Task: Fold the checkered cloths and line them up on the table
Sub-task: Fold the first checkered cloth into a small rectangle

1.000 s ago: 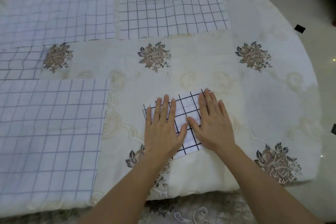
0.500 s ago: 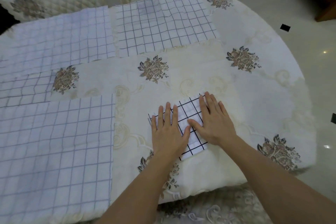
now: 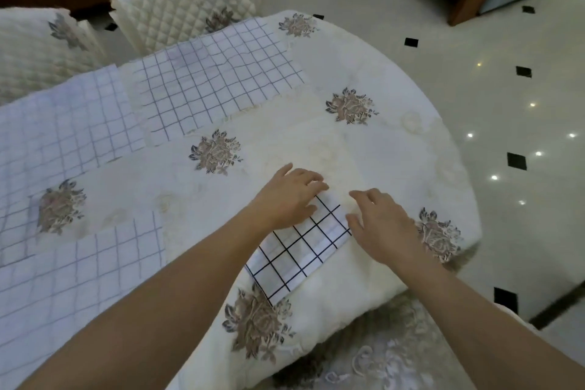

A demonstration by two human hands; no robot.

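We see the left hand (image 3: 289,196) flat on the folded cloth (image 3: 297,247), pinning it; right hand (image 3: 381,225) spread at its edge, probably squaring it.

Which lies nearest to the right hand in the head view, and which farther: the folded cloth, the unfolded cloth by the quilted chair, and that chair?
From the right hand:
1. Folded cloth, beside its thumb.
2. Unfolded cloth, far table side.
3. Quilted chair, beyond the table.
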